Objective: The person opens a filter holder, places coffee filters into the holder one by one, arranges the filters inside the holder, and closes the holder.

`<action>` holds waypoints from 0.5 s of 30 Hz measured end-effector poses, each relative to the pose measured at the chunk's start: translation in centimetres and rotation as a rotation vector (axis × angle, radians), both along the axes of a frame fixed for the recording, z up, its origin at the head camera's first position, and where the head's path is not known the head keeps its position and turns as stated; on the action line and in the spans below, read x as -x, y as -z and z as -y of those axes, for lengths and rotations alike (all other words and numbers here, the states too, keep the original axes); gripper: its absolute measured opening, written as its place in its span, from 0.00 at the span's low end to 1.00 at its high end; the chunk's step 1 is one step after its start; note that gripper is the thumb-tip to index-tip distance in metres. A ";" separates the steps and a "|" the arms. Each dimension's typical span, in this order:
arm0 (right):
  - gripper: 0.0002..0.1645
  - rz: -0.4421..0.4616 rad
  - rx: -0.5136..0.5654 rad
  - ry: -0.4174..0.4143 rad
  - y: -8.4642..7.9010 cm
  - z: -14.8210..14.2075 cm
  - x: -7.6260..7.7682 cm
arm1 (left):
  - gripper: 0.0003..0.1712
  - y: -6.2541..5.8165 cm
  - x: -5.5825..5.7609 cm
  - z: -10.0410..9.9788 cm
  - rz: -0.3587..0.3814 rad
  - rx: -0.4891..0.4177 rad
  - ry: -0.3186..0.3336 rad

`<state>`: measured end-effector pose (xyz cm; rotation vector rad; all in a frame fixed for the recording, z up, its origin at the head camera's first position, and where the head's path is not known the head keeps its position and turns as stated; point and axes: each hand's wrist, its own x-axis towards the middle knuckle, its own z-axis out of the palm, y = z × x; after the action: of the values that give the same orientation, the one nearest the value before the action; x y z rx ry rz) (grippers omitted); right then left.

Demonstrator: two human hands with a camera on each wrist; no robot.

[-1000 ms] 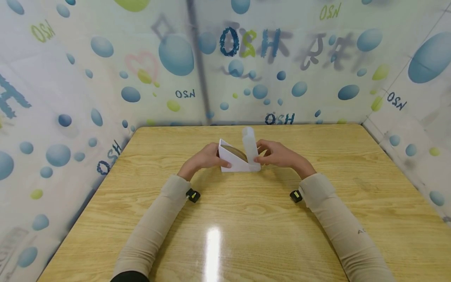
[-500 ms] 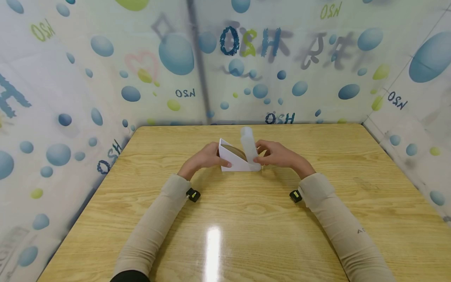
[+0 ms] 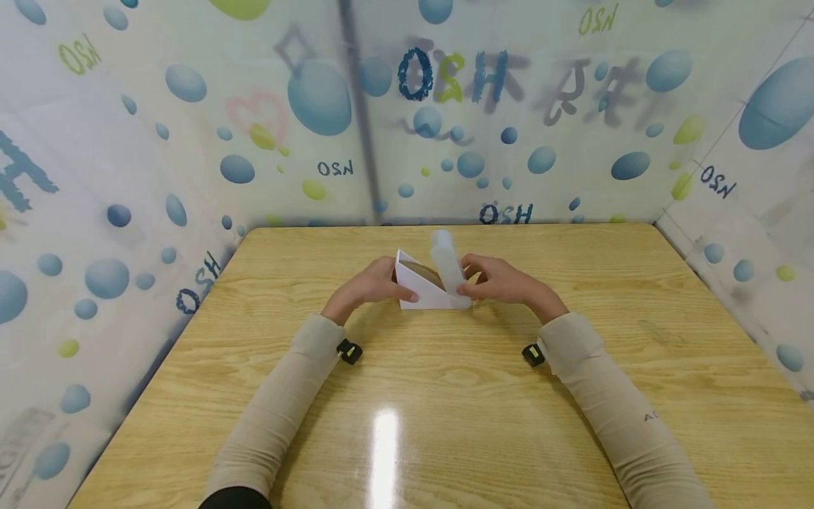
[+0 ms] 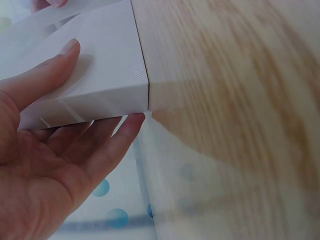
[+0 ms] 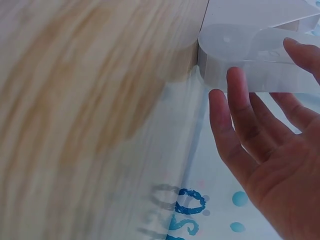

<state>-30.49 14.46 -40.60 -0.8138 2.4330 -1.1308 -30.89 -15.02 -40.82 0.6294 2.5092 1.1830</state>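
Note:
A small white box point(image 3: 421, 294) with a slanted open top stands on the wooden table point(image 3: 445, 396). Its inside point(image 3: 421, 270) looks brown. My left hand point(image 3: 374, 281) grips the box's left end, thumb on the near face point(image 4: 95, 65) and fingers behind. At the right end, a translucent plastic cover point(image 3: 448, 263) with a rounded end rises steeply, leaning left over the opening. My right hand point(image 3: 502, 278) holds it low between thumb and fingers. In the right wrist view the cover point(image 5: 232, 52) sits round the box's bottom corner.
A patterned curtain wall point(image 3: 470, 120) with blue and green dots stands behind the table's far edge. Similar walls close both sides. Small black devices point(image 3: 349, 352) are worn at both wrists.
The translucent cover has tilted gradually left, its upper end moving further over the box's opening. The box and my left hand stay in place, and my right hand has barely moved.

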 end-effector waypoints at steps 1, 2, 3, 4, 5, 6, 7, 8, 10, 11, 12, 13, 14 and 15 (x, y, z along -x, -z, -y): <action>0.21 0.000 0.000 -0.002 0.0 0.0 0.0 | 0.24 0.0 0.0 0.0 0.001 0.000 0.000; 0.21 0.000 -0.002 -0.001 0.0 0.0 0.0 | 0.24 0.0 0.0 0.0 0.001 0.000 0.001; 0.21 0.001 -0.003 0.000 0.0 0.0 0.0 | 0.24 0.0 0.0 0.0 0.001 -0.001 0.001; 0.21 -0.001 -0.006 0.000 0.1 0.0 0.0 | 0.24 0.0 0.0 -0.1 0.001 -0.001 0.001; 0.21 -0.002 -0.007 -0.002 0.1 0.0 0.0 | 0.24 0.0 0.0 0.0 0.002 -0.003 0.001; 0.21 -0.001 -0.009 -0.001 0.1 0.1 0.0 | 0.24 0.0 0.0 0.0 0.002 -0.003 0.002; 0.21 -0.001 -0.011 0.000 0.1 0.1 0.0 | 0.24 0.1 0.0 0.0 0.003 -0.004 0.003; 0.21 0.000 -0.014 0.002 0.1 0.1 0.0 | 0.24 0.1 0.0 0.0 0.003 -0.005 0.005; 0.21 -0.002 -0.017 0.001 0.1 0.1 0.0 | 0.24 0.1 0.0 0.0 0.005 -0.008 0.005; 0.21 -0.003 -0.020 0.003 0.1 0.1 -0.1 | 0.24 0.1 0.0 0.0 0.005 -0.008 0.006; 0.21 -0.004 -0.023 0.004 0.1 0.1 -0.1 | 0.24 0.1 0.0 0.0 0.004 -0.008 0.005; 0.21 -0.007 -0.023 0.002 0.1 0.1 -0.1 | 0.24 0.1 0.0 0.0 0.004 -0.008 0.004; 0.21 -0.010 -0.024 -0.001 0.1 0.1 0.0 | 0.24 0.0 0.0 0.0 0.003 -0.007 0.003; 0.21 -0.013 -0.024 -0.002 0.0 0.1 0.0 | 0.24 0.0 -0.1 0.0 0.002 -0.007 0.002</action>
<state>-30.48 14.33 -40.62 -0.8190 2.4507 -1.0962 -30.84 -15.00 -40.81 0.6318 2.5031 1.1915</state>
